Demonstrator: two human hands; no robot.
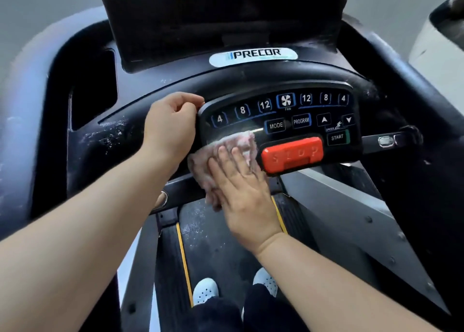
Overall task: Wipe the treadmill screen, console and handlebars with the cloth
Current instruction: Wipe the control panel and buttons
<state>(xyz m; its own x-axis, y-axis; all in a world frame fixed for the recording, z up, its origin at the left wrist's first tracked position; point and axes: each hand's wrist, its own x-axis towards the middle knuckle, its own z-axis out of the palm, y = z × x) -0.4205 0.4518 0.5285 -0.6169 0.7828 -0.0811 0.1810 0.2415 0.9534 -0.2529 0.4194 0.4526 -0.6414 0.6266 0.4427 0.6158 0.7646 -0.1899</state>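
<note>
Console step in hand: at frame centre the right hand (241, 188), fingers flat, presses the cloth (200, 172) onto the console (288, 121) beside the red stop button (292, 153), the left hand (170, 128) grips the console's left edge, and the next move probably calls for a rightward sweep clear of that button.

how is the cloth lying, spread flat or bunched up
Bunched up: the cloth shows crumpled folds under the flat right hand, which presses it against the lower left part of the console.

R hand (241, 181) flat, pressing cloth (226, 153) on console (278, 121); L hand (170, 128) grips its edge.
</note>
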